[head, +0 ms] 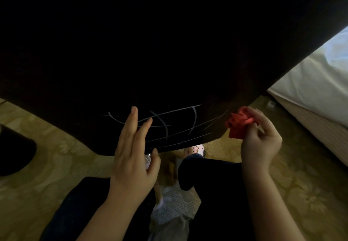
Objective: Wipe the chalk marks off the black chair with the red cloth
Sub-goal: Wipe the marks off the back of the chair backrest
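Between your two hands, low on the black chair (169,52), lie the chalk marks (163,124). Their long thin strokes run left to right and rise toward the right. Three shorter, thicker curved strokes cross them from top to bottom. All are pale grey-white on a surface too dark to show detail. Your left hand (131,156) is open, its fingers straight and pointing up the picture over the left end of the marks; whether they touch the chair cannot be told. Your right hand (260,142) grips the red cloth (238,123) just beside the right end of the marks, apart from them. The cloth is bunched into a crumpled wad, slightly taller than wide, protruding leftward from your fingers toward the chair.
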